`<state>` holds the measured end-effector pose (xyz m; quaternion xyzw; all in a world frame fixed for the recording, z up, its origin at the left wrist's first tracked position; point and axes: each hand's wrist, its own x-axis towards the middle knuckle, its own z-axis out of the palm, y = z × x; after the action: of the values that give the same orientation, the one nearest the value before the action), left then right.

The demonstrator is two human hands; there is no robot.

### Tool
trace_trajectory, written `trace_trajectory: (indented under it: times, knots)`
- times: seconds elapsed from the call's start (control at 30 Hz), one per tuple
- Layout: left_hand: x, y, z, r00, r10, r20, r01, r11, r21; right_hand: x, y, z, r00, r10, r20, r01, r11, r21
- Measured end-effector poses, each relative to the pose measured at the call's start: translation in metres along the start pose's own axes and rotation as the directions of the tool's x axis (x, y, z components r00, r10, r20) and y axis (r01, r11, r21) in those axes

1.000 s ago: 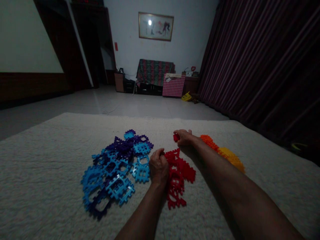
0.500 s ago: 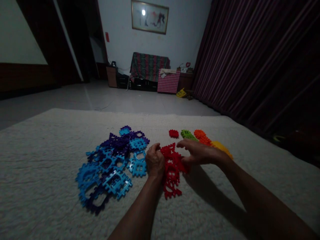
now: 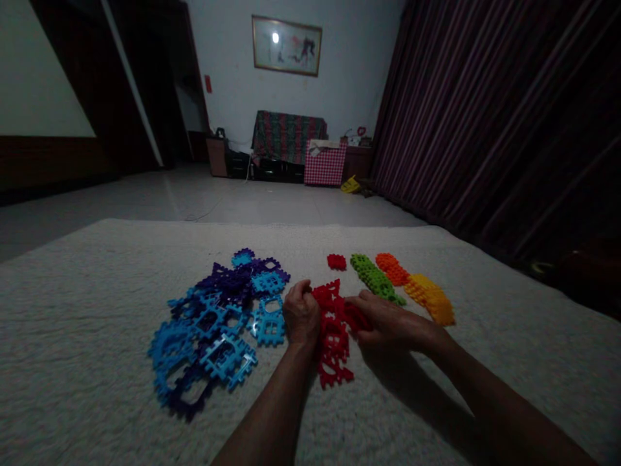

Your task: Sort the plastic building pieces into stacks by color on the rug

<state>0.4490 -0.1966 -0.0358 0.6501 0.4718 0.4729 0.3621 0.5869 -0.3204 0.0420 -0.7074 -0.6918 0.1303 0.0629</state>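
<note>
A pile of red plastic puzzle tiles [image 3: 334,346] lies on the pale rug [image 3: 97,310] between my hands. My left hand [image 3: 301,317] is closed, resting at the pile's left edge with its fingers curled on a red tile. My right hand [image 3: 388,323] lies on the pile's right side, fingers pinched around a red tile. One single red tile [image 3: 336,261] sits apart, further back.
A heap of blue and purple tiles [image 3: 218,323] spreads to the left. Rows of green tiles [image 3: 376,278], orange tiles [image 3: 392,268] and yellow tiles [image 3: 431,298] lie to the right. Dark curtains [image 3: 509,129] hang on the right; furniture stands at the far wall.
My right hand left a red tile at the back and drew back to the red pile, uncovering the green row. My left hand stayed at the pile's edge.
</note>
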Motion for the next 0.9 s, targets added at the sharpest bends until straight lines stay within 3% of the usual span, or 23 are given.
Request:
trace_trajectory:
  times: [0.07, 0.13, 0.23, 0.3, 0.5, 0.73, 0.9]
  knots:
    - [0.000, 0.000, 0.000, 1.000, 0.000, 0.000, 0.000, 1.000, 0.000, 0.000, 0.002, -0.007, 0.999, -0.011, -0.035, 0.012, 1.000, 0.018]
    - [0.001, 0.001, -0.001, 1.000, -0.002, -0.003, 0.002, 1.000, 0.009, 0.006, 0.006, -0.007, 0.989, -0.021, -0.145, 0.032, 0.997, 0.068]
    - [0.001, 0.002, -0.002, 1.000, -0.006, 0.002, 0.005, 1.000, 0.012, 0.022, 0.013, 0.003, 0.930, 0.025, -0.367, 0.025, 0.991, 0.130]
    - [0.000, 0.002, -0.002, 1.000, -0.004, -0.001, 0.004, 1.000, 0.012, 0.030, 0.019, 0.014, 0.902, 0.065, -0.427, -0.003, 0.990, 0.143]
    - [-0.001, 0.004, -0.002, 1.000, 0.013, -0.008, -0.013, 1.000, 0.018, 0.026, 0.021, 0.023, 0.970, 0.066, -0.233, -0.021, 0.981, 0.192]
    - [0.000, 0.004, -0.003, 1.000, 0.016, 0.000, -0.016, 0.999, 0.032, 0.014, 0.015, 0.010, 0.995, -0.019, -0.094, 0.031, 0.992, 0.124]
    - [0.000, 0.001, -0.001, 1.000, 0.031, -0.003, -0.031, 0.999, 0.035, 0.010, 0.012, 0.008, 0.999, 0.034, -0.032, -0.032, 0.998, 0.054]
